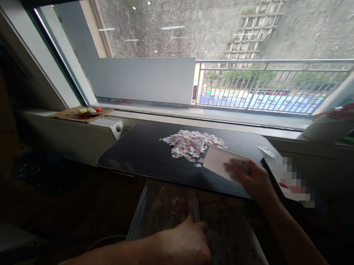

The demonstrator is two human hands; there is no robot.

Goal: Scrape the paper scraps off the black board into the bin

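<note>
A loose pile of small whitish and pink paper pieces [191,143] lies on the dark table [132,150]. My right hand [250,172] is closed on a stiff white card [218,161], its far edge at the pile's right side. Below the table's front edge is a clear plastic bin [136,211], with a few small bits dimly visible inside. My left hand [186,240] is closed over the bin's right rim; shadow partly hides its fingertips.
On the table's right end lie a pixelated, dark-edged flat object [283,180] and a few white scraps [265,152]. A radiator [74,132] carries cardboard [69,114] with small coloured items at left. A wide window with a sill [177,119] runs behind the table.
</note>
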